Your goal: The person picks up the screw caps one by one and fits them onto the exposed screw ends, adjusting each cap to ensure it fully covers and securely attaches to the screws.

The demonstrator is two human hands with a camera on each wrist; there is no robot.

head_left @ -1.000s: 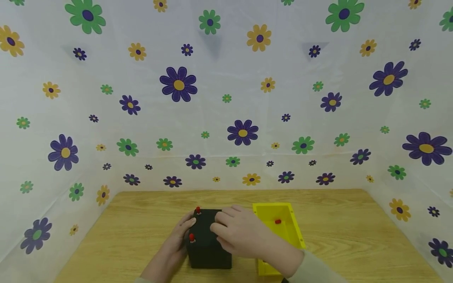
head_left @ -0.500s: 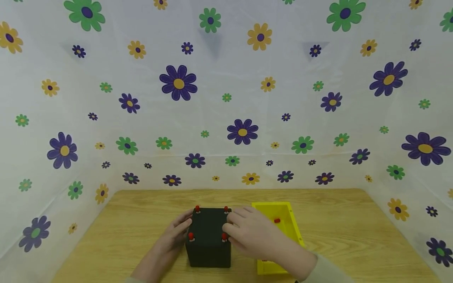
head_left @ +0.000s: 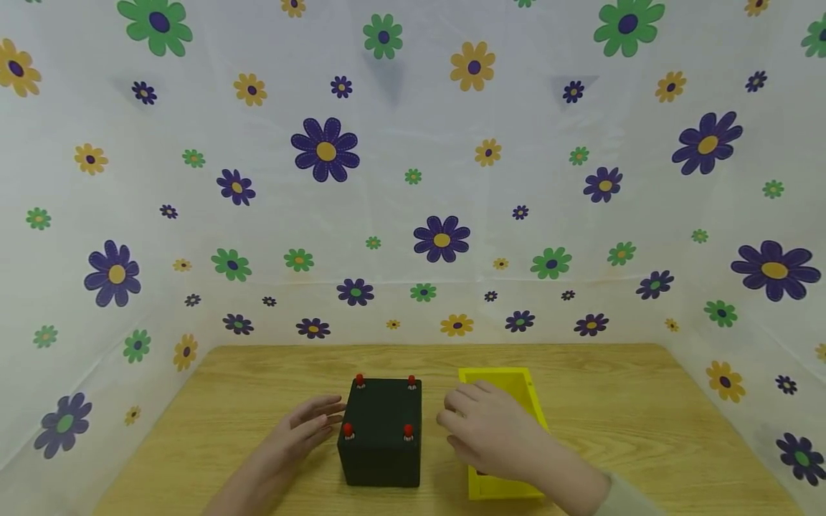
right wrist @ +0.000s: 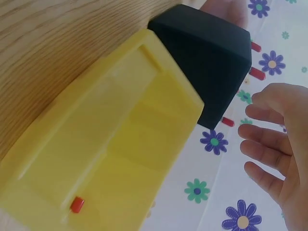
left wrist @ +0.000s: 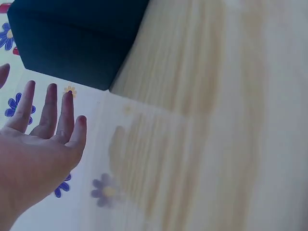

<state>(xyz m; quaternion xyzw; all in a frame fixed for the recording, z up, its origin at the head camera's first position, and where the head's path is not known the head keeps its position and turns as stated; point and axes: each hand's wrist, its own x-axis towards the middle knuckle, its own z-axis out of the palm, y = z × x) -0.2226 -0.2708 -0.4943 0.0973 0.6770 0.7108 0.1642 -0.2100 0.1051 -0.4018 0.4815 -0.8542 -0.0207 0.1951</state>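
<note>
A black box [head_left: 382, 410] stands on the table, with red-capped posts [head_left: 408, 431] on silvery bases at its top corners. Just left of the box is my left hand [head_left: 293, 436], its fingers loosely extended and holding nothing; the left wrist view shows its spread fingers [left wrist: 50, 113] apart from the box. My right hand [head_left: 493, 431] hovers over the left side of a yellow bin [head_left: 495, 373], fingers relaxed and bent, nothing between them in the right wrist view. One small red cap [right wrist: 77, 204] lies inside the bin; from the head, my hand hides it.
The wood-grain table [head_left: 619, 423] extends to both sides of the box and bin. A narrow strip of tabletop separates the two. A white sheet with printed flowers [head_left: 442, 240] encloses the back and sides.
My right hand has left the box's right-hand posts and moved right, over the bin. My left hand has let go of the box's left side and drawn back slightly.
</note>
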